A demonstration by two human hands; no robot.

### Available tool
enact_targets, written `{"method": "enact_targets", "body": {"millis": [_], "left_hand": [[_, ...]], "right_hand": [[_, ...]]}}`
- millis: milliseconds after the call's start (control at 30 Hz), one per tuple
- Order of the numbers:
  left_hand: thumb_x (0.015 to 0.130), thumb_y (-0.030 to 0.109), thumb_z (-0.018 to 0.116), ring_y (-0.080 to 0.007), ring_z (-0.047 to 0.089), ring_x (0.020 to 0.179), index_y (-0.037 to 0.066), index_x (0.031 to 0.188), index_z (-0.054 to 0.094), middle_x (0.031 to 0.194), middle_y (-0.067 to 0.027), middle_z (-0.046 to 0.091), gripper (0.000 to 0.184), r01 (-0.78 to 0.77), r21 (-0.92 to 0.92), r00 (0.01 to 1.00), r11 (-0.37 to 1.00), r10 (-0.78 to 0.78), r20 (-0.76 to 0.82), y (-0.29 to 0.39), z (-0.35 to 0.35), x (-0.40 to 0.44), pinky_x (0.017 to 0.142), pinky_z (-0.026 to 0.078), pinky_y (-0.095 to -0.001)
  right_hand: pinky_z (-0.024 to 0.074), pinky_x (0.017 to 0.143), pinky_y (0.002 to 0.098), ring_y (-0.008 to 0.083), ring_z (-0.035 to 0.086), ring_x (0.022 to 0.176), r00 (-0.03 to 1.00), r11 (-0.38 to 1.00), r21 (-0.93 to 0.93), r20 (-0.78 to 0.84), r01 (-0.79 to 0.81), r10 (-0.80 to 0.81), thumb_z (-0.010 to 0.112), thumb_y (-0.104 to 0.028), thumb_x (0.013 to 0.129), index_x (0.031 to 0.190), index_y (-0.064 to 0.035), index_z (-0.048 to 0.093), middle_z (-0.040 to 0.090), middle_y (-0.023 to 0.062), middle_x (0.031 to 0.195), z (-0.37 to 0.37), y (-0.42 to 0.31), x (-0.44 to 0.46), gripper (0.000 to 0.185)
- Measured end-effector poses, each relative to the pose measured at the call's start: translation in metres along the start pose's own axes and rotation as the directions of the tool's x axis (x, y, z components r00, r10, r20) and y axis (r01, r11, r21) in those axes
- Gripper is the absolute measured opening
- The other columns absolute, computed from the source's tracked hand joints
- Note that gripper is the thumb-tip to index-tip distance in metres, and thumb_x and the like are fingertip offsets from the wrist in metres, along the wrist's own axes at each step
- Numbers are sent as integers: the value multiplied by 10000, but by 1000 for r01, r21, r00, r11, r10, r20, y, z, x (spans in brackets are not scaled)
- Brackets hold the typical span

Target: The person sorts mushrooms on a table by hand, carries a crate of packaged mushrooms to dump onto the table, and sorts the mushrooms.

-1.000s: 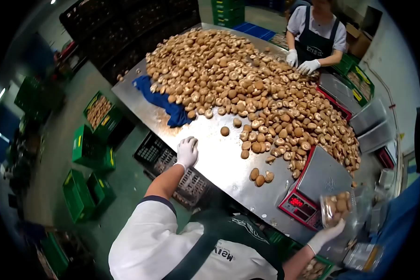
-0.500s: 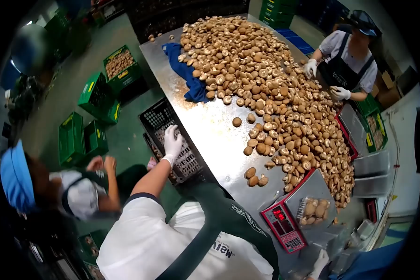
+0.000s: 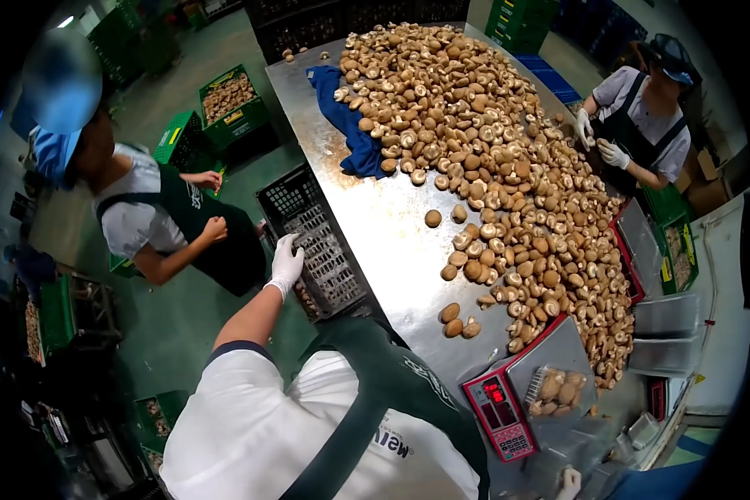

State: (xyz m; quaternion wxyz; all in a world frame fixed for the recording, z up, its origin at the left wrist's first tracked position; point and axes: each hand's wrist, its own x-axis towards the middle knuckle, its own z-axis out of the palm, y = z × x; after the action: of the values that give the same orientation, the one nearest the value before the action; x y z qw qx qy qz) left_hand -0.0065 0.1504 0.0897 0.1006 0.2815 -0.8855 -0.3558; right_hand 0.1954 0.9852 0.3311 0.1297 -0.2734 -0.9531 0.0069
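My left hand (image 3: 287,262), in a white glove, is over the near edge of a black crate (image 3: 321,258) beside the table. Its fingers are apart and nothing shows in them. Only a small part of my right hand (image 3: 570,482) shows at the bottom edge, near clear plastic trays (image 3: 550,458); its fingers are hidden. A clear pack of mushrooms (image 3: 556,392) rests on the red scale (image 3: 500,412), whose display is lit. Brown mushrooms (image 3: 492,150) form a large heap on the metal table (image 3: 392,250), with several loose ones near the scale.
A co-worker in a blue hat (image 3: 167,208) stands at the left, close to the black crate. Another co-worker (image 3: 642,125) stands across the table, gloved hands near the heap. A blue cloth (image 3: 342,125) lies on the table. Green crates (image 3: 229,104) stand on the floor.
The pack has left my right hand and lies on the scale. My left hand has moved off the table edge to the crate. A co-worker has come in at the left.
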Motion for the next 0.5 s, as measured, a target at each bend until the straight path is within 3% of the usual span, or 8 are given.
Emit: {"method": "enact_targets", "body": {"millis": [167, 200, 267, 300, 333, 367, 433, 500], "left_hand": [[889, 148, 600, -293, 624, 1034, 50, 1198, 615, 1187, -168, 613, 325, -30, -159, 1000, 987, 29, -12, 36, 13, 9, 931, 482, -353], [912, 125, 597, -232, 632, 987, 28, 1204, 616, 1082, -126, 657, 308, -85, -197, 995, 977, 92, 30, 39, 29, 18, 901, 498, -326], [938, 149, 566, -187, 610, 1066, 5, 1214, 607, 1140, -107, 657, 314, 38, -439, 968, 898, 76, 239, 118, 25, 5, 941, 473, -305], [961, 188, 557, -179, 592, 1121, 7, 1230, 605, 1179, -113, 653, 328, 85, -467, 928, 880, 101, 358, 157, 18, -2, 974, 450, -295], [975, 212, 556, -188, 585, 1140, 29, 1325, 547, 1248, -150, 616, 395, 38, -611, 869, 791, 275, 411, 184, 17, -5, 938, 470, -297], [976, 297, 575, -216, 527, 1239, 39, 1414, 449, 1348, -159, 549, 523, 118, -748, 798, 653, 386, 462, 212, 12, -10, 959, 468, -333], [934, 464, 592, -286, 532, 1252, 75, 1530, 182, 1478, -201, 394, 822, 360, -846, 697, 393, 490, 524, 253, -11, -16, 986, 480, -405], [933, 406, 607, -296, 566, 1215, 70, 1529, 171, 1449, -212, 427, 812, 397, -843, 795, 362, 322, 513, 252, -13, 4, 945, 512, -397]], "right_hand": [[493, 956, 408, 358, 609, 1088, 811, 955, 4, -529, 298, -251, 538, -110, 987, 1294, -32, 605, 622, 199, 1244, -93, -98, 49, 324], [485, 960, 378, 308, 612, 1078, 842, 938, 172, -511, 301, -176, 522, -113, 993, 1255, -28, 617, 637, 162, 1202, -88, -150, 64, 291], [468, 970, 319, 208, 617, 1059, 886, 824, 492, -462, 279, -24, 491, -118, 1005, 1177, -21, 642, 667, 88, 1119, -79, -253, 93, 249], [477, 963, 340, 222, 623, 1053, 958, 431, 865, -285, 258, -2, 549, -84, 972, 1165, -17, 651, 668, 102, 1120, -61, -315, 94, 227], [485, 941, 354, 229, 627, 1040, 906, 522, 741, -345, 423, -244, 614, -51, 924, 1154, -13, 656, 673, 107, 1122, -64, -394, 77, 236], [495, 905, 345, 215, 636, 1002, 683, 456, 513, -473, 727, -557, 653, -40, 884, 1093, -23, 685, 687, 104, 1091, -37, -438, 83, 212], [499, 793, 330, 211, 657, 855, 373, 88, 561, -418, 823, -828, 664, 5, 796, 950, -86, 732, 707, 59, 870, -9, -552, 56, 191], [480, 718, 369, 207, 625, 751, 111, -73, 476, -347, 876, -931, 664, -60, 769, 897, -139, 724, 657, 26, 775, 53, -621, 20, 162]]}}
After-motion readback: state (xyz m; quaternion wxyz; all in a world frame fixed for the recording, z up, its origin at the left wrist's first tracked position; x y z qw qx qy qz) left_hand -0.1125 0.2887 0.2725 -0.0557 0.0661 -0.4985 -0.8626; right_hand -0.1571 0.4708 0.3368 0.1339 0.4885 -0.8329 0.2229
